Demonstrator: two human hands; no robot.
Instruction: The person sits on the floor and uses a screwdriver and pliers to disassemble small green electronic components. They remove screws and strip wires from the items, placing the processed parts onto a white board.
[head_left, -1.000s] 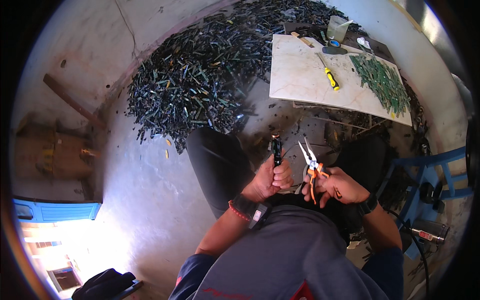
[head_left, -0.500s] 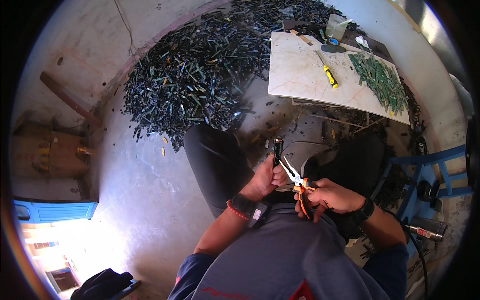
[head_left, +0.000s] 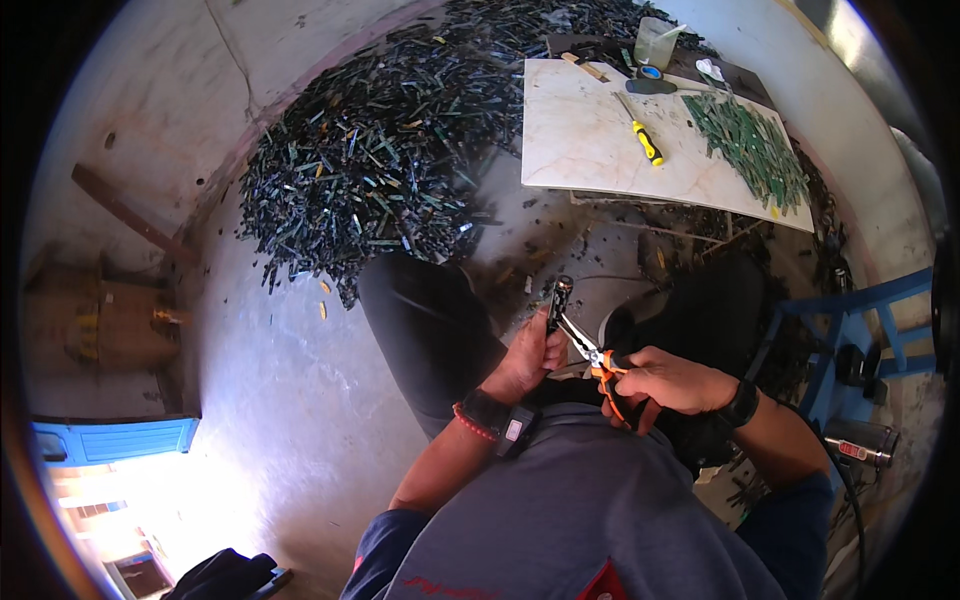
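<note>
My left hand [head_left: 535, 355] is closed round a small dark strip-shaped part [head_left: 560, 296] with a shiny tip, which sticks up out of the fist. In my right hand [head_left: 680, 381] are needle-nose pliers [head_left: 604, 366] with orange and black handles. Their silver jaws point up and left, with the tips right at the dark part, close to the left thumb. Whether the jaws grip the part I cannot tell. Both hands are in front of my lap, between my knees.
A large heap of dark strips [head_left: 360, 170] covers the floor ahead. On a pale board [head_left: 580, 140] at front right lie a yellow-black screwdriver [head_left: 646, 142], a pile of green strips [head_left: 750, 150] and a plastic cup [head_left: 656, 44]. A blue stool [head_left: 850, 320] stands at right.
The pliers' jaws have drawn together and their tips have come up against the dark part. The part leans a little more to the right. My view has shifted slightly.
</note>
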